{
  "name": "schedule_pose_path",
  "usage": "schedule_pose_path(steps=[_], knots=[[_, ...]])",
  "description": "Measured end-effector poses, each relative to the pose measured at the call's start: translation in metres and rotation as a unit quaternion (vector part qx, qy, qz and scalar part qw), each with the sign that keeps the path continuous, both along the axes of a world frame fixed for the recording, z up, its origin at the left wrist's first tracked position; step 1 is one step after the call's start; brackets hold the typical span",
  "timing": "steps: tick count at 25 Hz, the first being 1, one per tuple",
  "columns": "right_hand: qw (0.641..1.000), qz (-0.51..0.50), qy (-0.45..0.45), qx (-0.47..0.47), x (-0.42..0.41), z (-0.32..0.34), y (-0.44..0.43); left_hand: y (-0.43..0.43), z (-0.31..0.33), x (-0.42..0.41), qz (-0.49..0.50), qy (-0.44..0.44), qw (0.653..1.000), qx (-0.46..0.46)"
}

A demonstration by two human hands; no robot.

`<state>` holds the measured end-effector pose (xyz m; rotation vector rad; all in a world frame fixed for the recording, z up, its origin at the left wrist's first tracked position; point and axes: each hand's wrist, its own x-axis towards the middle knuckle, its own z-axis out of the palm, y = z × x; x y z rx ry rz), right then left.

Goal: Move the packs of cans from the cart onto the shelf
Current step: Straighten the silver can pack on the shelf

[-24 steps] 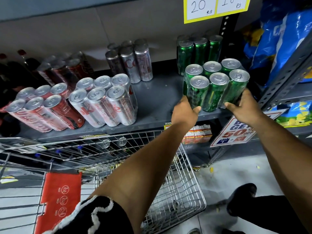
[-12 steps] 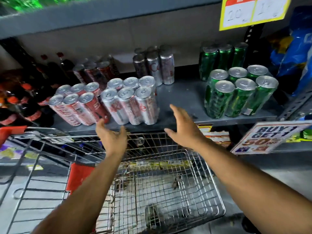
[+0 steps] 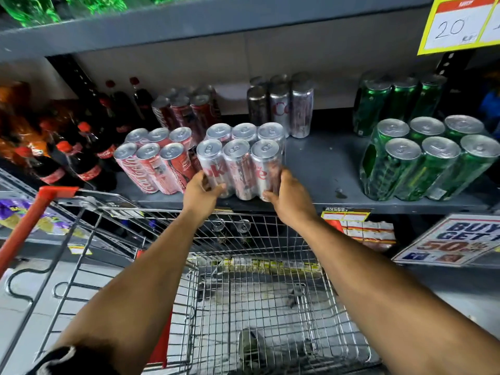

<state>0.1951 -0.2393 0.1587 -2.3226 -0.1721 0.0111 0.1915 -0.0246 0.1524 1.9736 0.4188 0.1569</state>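
Both hands, left hand (image 3: 201, 191) and right hand (image 3: 290, 196), clasp the silver can pack (image 3: 240, 161) on the shelf (image 3: 322, 169).

Single head-worn wide-angle view, looking forward and down, close over the cart (image 3: 259, 293), facing the shelf (image 3: 324, 169) at arm's reach

Silver pack of cans (image 3: 240, 163) with red lettering; red pack (image 3: 155, 161) lettered in white; green pack (image 3: 422, 163), all silver-topped. Grey shelf (image 3: 324, 169). Chrome wire cart (image 3: 257, 293), red handle (image 3: 32, 217). Yellow price sign (image 3: 460, 23) with white panels. Dark bottles (image 3: 81, 158), red caps and labels.
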Motion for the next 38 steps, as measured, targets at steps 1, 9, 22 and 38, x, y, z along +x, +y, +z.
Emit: schedule_pose_path(steps=[1,9,22,38], knots=[[1.000,-0.002,-0.002,-0.002,0.000,0.000,-0.006,-0.005,0.002,-0.001,-0.009,-0.004,1.000,0.009],[0.999,-0.033,0.012,-0.041,0.008,0.001,-0.088,-0.070,-0.005,0.007,-0.088,0.010,0.996,-0.004],[0.999,-0.042,0.011,-0.018,0.001,0.006,-0.074,-0.063,-0.003,0.010,-0.117,0.005,0.993,0.017],[0.997,-0.057,0.046,-0.034,0.006,0.004,-0.068,-0.061,-0.005,0.005,-0.099,0.000,0.994,0.038]])
